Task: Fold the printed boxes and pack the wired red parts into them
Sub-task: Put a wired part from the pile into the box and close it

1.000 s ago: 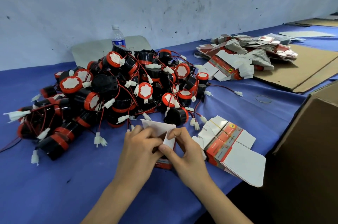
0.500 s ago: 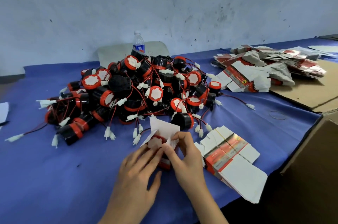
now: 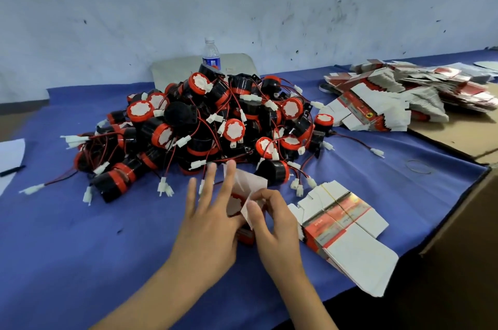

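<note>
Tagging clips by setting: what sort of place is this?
Likely a packing workshop: a heap of wired red-and-black parts and stacks of flat printed boxes on a blue-covered table, a cardboard carton beside it.

Two bare hands and forearms, seen from above.
The left hand and right hand are uncovered, as are the left forearm and right forearm (both cut off by the bottom edge); the fingers are slender, with short-trimmed nails at the tips.

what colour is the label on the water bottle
Mostly blue. The head view shows the label on the bottle behind the pile of red parts.
</note>
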`<state>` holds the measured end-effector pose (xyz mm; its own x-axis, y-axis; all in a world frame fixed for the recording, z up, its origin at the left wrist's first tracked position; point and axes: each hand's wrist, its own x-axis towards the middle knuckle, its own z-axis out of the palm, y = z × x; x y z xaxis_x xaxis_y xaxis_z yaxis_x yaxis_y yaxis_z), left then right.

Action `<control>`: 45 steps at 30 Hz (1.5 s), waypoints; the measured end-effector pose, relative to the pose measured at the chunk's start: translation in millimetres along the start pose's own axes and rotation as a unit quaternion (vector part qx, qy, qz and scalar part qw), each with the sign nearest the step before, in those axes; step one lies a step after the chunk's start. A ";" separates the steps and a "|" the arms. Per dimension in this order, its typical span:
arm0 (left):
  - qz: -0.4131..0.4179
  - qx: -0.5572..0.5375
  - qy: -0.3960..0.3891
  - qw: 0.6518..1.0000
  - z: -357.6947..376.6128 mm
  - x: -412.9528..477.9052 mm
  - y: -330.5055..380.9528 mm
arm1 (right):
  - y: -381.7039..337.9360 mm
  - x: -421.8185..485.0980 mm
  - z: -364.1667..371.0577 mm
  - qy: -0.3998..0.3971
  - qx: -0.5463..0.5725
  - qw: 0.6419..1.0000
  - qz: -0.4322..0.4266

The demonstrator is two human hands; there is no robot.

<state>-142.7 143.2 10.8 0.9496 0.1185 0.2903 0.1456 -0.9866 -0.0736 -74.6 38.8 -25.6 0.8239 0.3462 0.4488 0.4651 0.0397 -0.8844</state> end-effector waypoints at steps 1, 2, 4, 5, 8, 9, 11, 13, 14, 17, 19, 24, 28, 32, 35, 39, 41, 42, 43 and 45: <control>-0.005 0.013 -0.036 0.999 -1.0 6.9 -0.4 | 0.3 -0.2 -0.2 0.002 -0.004 1.000 0.006; -0.005 0.040 -0.072 0.997 -1.3 12.3 -0.2 | 0.9 -0.6 -0.6 0.007 -0.008 1.000 0.013; -0.001 0.078 -0.107 0.991 0.8 15.7 2.4 | 2.1 0.0 -1.2 0.018 -0.014 1.000 0.021; -0.008 0.078 -0.115 0.990 2.9 13.6 3.2 | 2.2 0.4 -1.6 0.021 -0.019 0.999 0.020; -0.038 0.006 -0.120 0.992 9.0 2.3 0.6 | 3.3 2.3 -3.0 0.016 -0.039 0.999 0.014; -0.040 -0.038 -0.115 0.992 10.6 0.1 -1.3 | 3.9 2.7 -3.8 0.013 -0.034 0.999 0.020; -0.042 -0.172 -0.106 0.978 14.2 -2.0 -4.5 | 4.0 3.1 -5.7 0.007 -0.013 0.999 0.044; -0.072 -0.318 -0.099 0.940 15.5 -1.3 -3.5 | 3.5 3.2 -6.6 -0.001 -0.004 0.998 0.060; -0.089 -0.373 -0.089 0.919 17.4 -2.3 -1.7 | 3.1 3.1 -7.0 -0.005 -0.006 0.998 0.062; -0.147 -0.486 -0.010 0.861 23.3 -5.3 3.7 | 1.2 3.3 -7.6 -0.015 -0.008 0.998 0.060; -0.193 -0.553 0.067 0.808 27.4 -7.5 4.8 | 0.5 3.3 -8.5 -0.021 -0.004 0.998 0.059; -0.191 -0.571 0.160 0.782 37.5 -13.6 6.1 | 1.4 4.0 -8.1 -0.036 0.000 0.998 0.058; -0.175 -0.567 0.172 0.786 40.2 -15.1 7.3 | 3.0 3.4 -7.1 -0.026 0.004 0.999 0.037; -0.148 -0.450 0.168 0.865 39.4 -12.8 11.1 | 1.4 0.6 -5.1 -0.017 0.008 1.000 0.016; -0.146 -0.453 0.153 0.866 39.1 -11.4 12.3 | 0.1 -2.8 -6.3 -0.020 0.009 0.999 -0.026; -0.168 -0.513 0.133 0.831 34.0 -6.5 13.0 | -4.4 -5.6 -3.2 0.011 -0.003 1.000 -0.025; -0.174 -0.529 0.142 0.818 33.3 -6.0 13.1 | -3.0 -4.3 -0.5 0.017 -0.034 0.999 -0.013; -0.178 -0.542 0.143 0.809 33.9 -6.1 13.3 | -1.9 -4.0 0.0 0.022 -0.054 0.998 -0.021; -0.184 -0.555 0.141 0.799 35.0 -6.9 13.3 | -0.7 -4.1 -0.3 0.029 -0.072 0.996 -0.037; -0.209 -0.588 0.135 0.770 37.7 -10.4 10.9 | 0.6 -3.5 -0.8 0.042 -0.109 0.990 -0.081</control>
<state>-140.5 135.5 -28.9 0.7726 0.5823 0.2529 -0.0795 -0.3065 0.9485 -76.9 36.9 -27.6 0.7526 0.2732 0.5992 0.6443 -0.1172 -0.7558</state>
